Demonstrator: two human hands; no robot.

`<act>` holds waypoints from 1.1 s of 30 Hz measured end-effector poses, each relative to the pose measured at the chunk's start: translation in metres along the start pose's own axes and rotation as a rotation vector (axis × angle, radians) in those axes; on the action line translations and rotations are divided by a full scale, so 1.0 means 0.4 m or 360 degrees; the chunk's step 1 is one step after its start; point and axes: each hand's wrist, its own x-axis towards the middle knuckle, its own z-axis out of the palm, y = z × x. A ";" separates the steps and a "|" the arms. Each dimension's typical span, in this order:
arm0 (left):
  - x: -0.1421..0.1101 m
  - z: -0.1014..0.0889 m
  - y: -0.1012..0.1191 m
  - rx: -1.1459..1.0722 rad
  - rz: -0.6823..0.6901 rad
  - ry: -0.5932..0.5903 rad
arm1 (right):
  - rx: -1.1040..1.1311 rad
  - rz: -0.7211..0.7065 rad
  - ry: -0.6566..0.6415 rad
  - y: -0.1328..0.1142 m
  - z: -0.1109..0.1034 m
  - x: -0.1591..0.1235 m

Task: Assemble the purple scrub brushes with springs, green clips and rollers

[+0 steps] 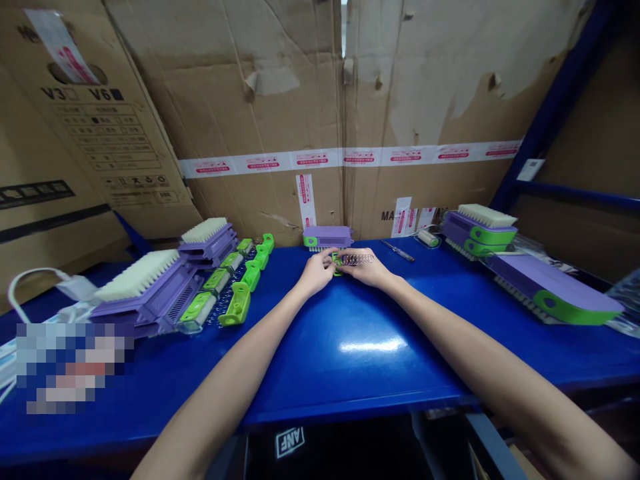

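Note:
Beyond the middle of the blue table, my two hands meet around a small green plastic part (338, 272). My left hand (317, 273) is closed, its fingertips pinching the part from the left. From the other side comes my right hand (369, 272), its fingers bent inward and closed. A metal coil spring (358, 259) stretches across the right hand's fingers, one end close to the green part. Fingers cover most of the part. Just behind the hands sits a purple brush unit (328, 235) with a green end and bristles underneath.
On the left stand purple housings (165, 293) with pale bristle blocks (140, 273), beside rows of green brackets (236, 303) and several springs. A screwdriver (400, 251) lies right of the hands. Purple-green brush units (560, 283) occupy the right. Cardboard (260, 113) walls the back.

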 end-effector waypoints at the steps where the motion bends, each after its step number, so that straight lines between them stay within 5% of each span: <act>1: 0.000 0.000 0.000 -0.0010 -0.0008 -0.0013 | 0.0013 -0.0002 -0.0012 0.000 0.000 -0.001; 9: 0.002 0.001 -0.005 -0.0039 0.0039 -0.0011 | -0.0118 -0.0080 -0.0181 0.004 -0.018 0.003; 23: -0.001 -0.005 0.011 -0.0075 0.0019 -0.0144 | -0.0081 -0.0025 -0.0081 -0.001 -0.008 0.000; 33: 0.001 0.007 0.022 -0.0207 -0.0081 -0.0047 | -0.0256 -0.0064 -0.0069 -0.016 -0.011 -0.003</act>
